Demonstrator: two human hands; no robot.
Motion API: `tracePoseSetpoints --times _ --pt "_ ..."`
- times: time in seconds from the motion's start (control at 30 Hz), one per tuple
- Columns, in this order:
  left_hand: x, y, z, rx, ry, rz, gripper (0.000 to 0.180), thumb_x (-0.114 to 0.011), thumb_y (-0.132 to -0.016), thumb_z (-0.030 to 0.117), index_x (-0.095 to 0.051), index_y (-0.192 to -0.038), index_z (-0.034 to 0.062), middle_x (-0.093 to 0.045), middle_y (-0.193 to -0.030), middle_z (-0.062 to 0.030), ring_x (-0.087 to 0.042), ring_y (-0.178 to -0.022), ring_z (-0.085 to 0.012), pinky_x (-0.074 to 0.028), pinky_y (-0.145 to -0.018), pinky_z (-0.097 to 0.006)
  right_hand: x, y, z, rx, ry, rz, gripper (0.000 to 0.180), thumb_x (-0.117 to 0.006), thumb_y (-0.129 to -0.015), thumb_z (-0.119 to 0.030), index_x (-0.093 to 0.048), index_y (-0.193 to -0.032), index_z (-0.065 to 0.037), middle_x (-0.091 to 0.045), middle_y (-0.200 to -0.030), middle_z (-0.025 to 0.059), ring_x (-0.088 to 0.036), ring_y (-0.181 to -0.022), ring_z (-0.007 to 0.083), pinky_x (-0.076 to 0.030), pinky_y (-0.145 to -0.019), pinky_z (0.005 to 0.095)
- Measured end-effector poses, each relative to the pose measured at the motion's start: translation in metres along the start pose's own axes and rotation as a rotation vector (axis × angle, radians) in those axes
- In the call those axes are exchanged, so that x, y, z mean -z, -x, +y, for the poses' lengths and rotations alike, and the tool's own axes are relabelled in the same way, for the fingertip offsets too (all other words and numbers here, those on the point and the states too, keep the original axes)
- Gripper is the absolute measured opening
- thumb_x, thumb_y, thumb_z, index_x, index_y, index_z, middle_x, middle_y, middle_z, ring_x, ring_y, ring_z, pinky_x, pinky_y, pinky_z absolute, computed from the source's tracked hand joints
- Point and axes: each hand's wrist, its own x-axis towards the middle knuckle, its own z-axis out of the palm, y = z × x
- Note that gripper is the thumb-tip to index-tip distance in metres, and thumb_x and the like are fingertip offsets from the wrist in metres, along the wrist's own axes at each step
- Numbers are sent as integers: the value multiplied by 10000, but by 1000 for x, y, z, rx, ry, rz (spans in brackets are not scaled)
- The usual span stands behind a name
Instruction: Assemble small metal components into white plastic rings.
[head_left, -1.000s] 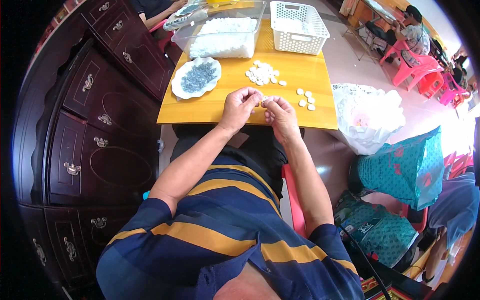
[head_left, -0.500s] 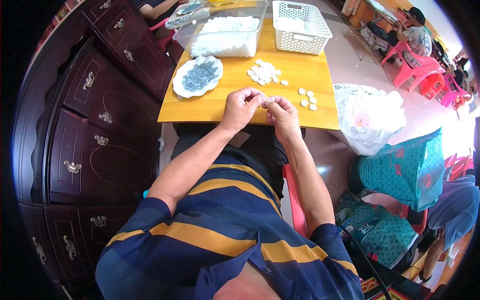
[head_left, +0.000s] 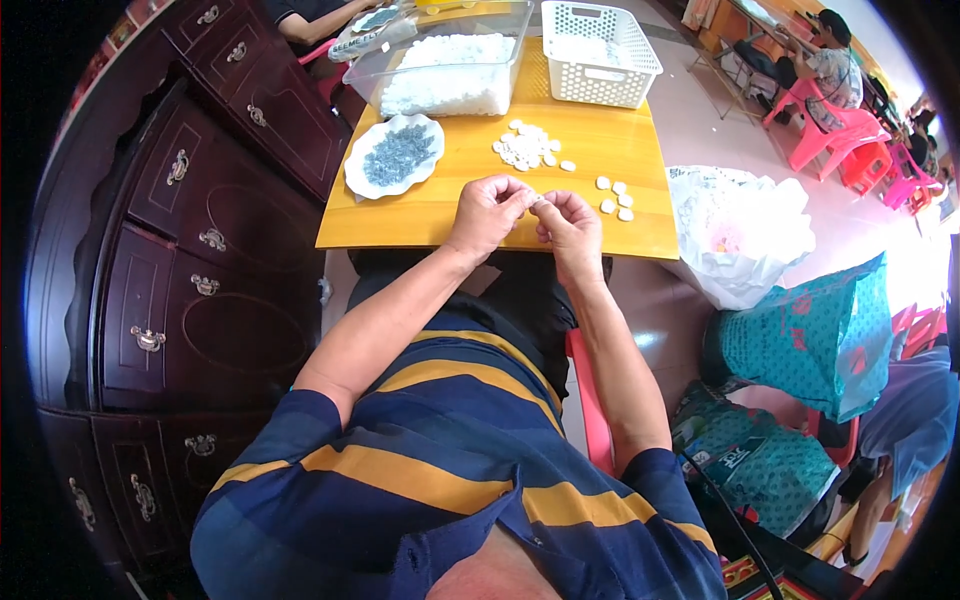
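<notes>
Small pale piece [head_left: 536,200], mostly hidden, is pinched by the fingers of left hand [head_left: 484,212] and right hand [head_left: 573,228], right of scalloped dish [head_left: 381,189]; steadied from both sides, presumably. White discs [head_left: 524,147] are spread right of dish, likely for reach. Bench [head_left: 465,160] edge just below dish; elbow room given beyond it.

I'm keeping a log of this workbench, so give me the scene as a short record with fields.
Left hand: fingertips pinched at a small pale piece, mostly hidden
Right hand: pinching at the same piece
Table: yellow wood
Plate: white, wavy-rimmed, holding dark blue-grey pieces
Clear bin: heaped white pieces
Basket: white, perforated
Discs: white, clustered, some apart toward the right
</notes>
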Motion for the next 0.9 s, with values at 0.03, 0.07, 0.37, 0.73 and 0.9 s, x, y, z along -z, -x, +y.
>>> tracePoseSetpoints --times 0.03,0.07,0.37,0.73,0.9 --pt "-1 -1 -1 0 -1 -2 110 -678 -961 150 -714 -941 48 -685 -824 12 -587 -705 -40 -478 -591 -196 1 0 1 1 -1 2 70 -690 -937 -119 -637 -938 -75 -666 -824 -8 -550 -646 46 -456 -595 209" --pt "-3 -2 -2 0 -6 -4 105 -679 -959 147 -714 -941 50 -683 -821 13 -588 -705 -39 -478 -590 -195 2 -1 1 7 -5 10 72 -689 -939 -120 -636 -937 -72 -665 -824 -9 -551 -646 46 -457 -594 209" --pt "-11 -24 9 9 67 -45 142 -664 -962 171 -706 -1031 54 -681 -861 15 -605 -729 -55 -484 -602 -212 14 -2 -9 31 -121 86 60 -679 -933 -103 -627 -941 -76 -663 -835 -7 -539 -633 43 -435 -576 194" --pt "-38 -93 -29 -515 -874 -30 241 -588 -919 212 -726 -1051 66 -713 -937 -182 -686 -857 -355 -540 -786 -457 19 -7 -10 149 -301 159 78 -689 -903 -84 -624 -945 -94 -651 -849 -3 -522 -621 44 -405 -559 187" --pt "-43 -99 -28 -440 -1039 -168 212 -575 -917 224 -719 -913 68 -695 -871 -187 -667 -832 -382 -526 -752 -490 20 -5 -17 141 -317 222 116 -683 -901 -62 -612 -978 -112 -634 -887 -12 -528 -637 50 -419 -565 200"
